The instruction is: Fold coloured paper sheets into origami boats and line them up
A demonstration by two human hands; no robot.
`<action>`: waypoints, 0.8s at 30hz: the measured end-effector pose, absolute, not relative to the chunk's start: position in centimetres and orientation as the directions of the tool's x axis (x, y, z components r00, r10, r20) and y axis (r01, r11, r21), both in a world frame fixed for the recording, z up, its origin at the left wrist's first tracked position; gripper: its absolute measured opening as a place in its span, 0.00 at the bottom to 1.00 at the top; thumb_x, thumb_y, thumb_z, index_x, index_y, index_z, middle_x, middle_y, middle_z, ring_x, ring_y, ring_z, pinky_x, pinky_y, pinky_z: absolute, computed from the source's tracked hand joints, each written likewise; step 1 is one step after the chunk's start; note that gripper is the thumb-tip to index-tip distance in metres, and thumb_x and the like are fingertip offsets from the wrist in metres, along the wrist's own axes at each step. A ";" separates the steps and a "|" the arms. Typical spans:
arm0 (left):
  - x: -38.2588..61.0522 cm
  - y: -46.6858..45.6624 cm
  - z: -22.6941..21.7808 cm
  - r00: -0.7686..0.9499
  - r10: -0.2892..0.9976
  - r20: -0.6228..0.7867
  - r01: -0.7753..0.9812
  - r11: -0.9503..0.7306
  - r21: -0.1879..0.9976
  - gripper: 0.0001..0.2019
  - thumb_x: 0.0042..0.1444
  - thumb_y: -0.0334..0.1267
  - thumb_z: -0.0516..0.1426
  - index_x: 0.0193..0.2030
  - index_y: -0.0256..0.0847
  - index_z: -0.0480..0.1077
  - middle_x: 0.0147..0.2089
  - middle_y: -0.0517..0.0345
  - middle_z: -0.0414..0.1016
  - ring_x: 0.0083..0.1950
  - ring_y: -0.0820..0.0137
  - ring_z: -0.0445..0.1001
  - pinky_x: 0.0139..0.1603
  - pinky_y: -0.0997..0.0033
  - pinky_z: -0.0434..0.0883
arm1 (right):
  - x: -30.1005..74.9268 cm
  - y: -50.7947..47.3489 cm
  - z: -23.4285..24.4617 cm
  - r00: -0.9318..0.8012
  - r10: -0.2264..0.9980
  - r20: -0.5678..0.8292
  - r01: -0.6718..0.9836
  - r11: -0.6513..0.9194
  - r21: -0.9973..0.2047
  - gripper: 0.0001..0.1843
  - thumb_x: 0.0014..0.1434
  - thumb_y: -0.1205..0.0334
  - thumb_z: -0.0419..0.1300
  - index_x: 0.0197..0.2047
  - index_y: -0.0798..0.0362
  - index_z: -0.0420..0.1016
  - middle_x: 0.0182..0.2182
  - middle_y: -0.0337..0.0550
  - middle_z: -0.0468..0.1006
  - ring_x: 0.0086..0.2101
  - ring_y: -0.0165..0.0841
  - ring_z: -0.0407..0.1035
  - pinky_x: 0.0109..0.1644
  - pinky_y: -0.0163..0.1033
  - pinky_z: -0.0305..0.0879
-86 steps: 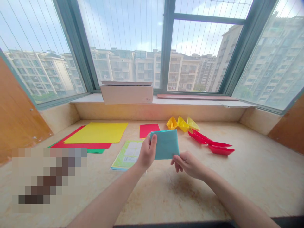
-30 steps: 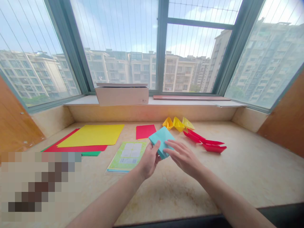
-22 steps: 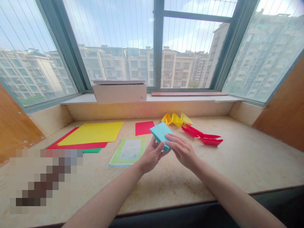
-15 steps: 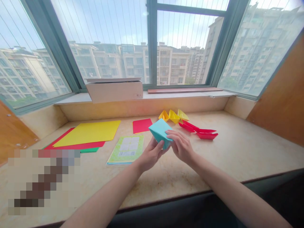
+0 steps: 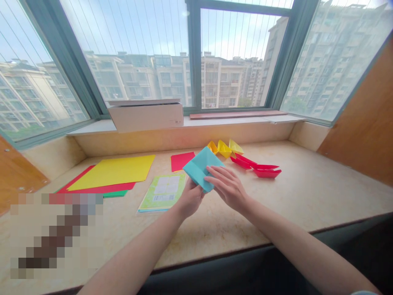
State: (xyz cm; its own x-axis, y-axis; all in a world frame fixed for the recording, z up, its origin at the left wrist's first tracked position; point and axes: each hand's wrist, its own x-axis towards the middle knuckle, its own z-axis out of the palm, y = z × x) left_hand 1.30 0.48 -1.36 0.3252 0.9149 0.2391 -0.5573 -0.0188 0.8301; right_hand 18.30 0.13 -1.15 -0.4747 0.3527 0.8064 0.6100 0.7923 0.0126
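Folded teal paper held between two bare hands above a stone ledge

The folded teal paper (image 5: pixel 200 166) – matte, crisp-creased, a thick tilted diamond with a doubled band along its near-left edge – is held in the air over the polished, mottled beige ledge (image 5: pixel 307 192). The left hand (image 5: pixel 189 199) is closed on it from beneath. The right hand (image 5: pixel 229 189) lays stretched fingers on its near corner; its thumb is hidden, so a pinch cannot be told. The flat green pack (image 5: pixel 162 191) just left carries a white label, its print too small to read – likewise the small red mark on the white cardboard box (image 5: pixel 147 116) on the sill. Behind lie pointed yellow paper boats (image 5: pixel 224 148), glossy red paper boats (image 5: pixel 258 168), a red square (image 5: pixel 181 161) and a large yellow sheet (image 5: pixel 113 169).
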 end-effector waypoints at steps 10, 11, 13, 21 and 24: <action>1.1 0.6 -2.5 0.423 0.877 0.229 -0.335 -0.084 0.939 0.23 0.54 0.40 0.66 0.57 0.42 0.73 0.54 0.50 0.78 0.61 0.54 0.70 0.62 0.54 0.65 | 18.8 0.6 -1.5 -0.059 0.493 0.868 0.548 0.742 -0.385 0.12 0.69 0.63 0.51 0.46 0.50 0.76 0.37 0.47 0.84 0.38 0.41 0.78 0.42 0.45 0.73; 1.1 0.6 -2.4 0.427 0.874 0.233 -0.341 -0.083 0.936 0.23 0.54 0.41 0.66 0.57 0.43 0.73 0.55 0.50 0.78 0.61 0.54 0.71 0.63 0.54 0.65 | 18.8 0.6 -1.5 -0.092 0.485 0.869 0.535 0.761 -0.368 0.12 0.69 0.63 0.51 0.47 0.49 0.76 0.38 0.47 0.84 0.39 0.41 0.78 0.43 0.46 0.73; 1.1 0.4 -2.0 0.425 0.873 0.238 -0.373 -0.071 0.925 0.23 0.55 0.41 0.66 0.57 0.44 0.72 0.55 0.51 0.77 0.60 0.55 0.71 0.62 0.54 0.66 | 18.9 0.7 -1.3 -0.235 0.440 0.866 0.514 0.813 -0.274 0.11 0.68 0.63 0.52 0.49 0.49 0.74 0.46 0.49 0.82 0.46 0.42 0.76 0.50 0.50 0.71; 0.5 0.4 -0.5 0.430 0.880 0.202 -0.483 0.036 0.875 0.21 0.55 0.38 0.65 0.55 0.44 0.72 0.58 0.51 0.76 0.60 0.56 0.72 0.60 0.54 0.68 | 19.4 1.1 -1.1 -0.501 0.406 0.764 0.535 0.839 -0.096 0.16 0.69 0.69 0.51 0.56 0.49 0.70 0.63 0.52 0.69 0.64 0.40 0.62 0.64 0.53 0.64; 0.1 1.3 -0.7 0.435 0.891 0.133 -0.285 -0.004 0.958 0.18 0.55 0.38 0.64 0.52 0.40 0.72 0.56 0.49 0.76 0.59 0.55 0.73 0.60 0.52 0.68 | 20.2 2.0 -1.7 -0.499 0.455 0.738 0.542 0.828 -0.145 0.16 0.68 0.71 0.50 0.54 0.50 0.72 0.58 0.52 0.76 0.59 0.40 0.69 0.59 0.50 0.69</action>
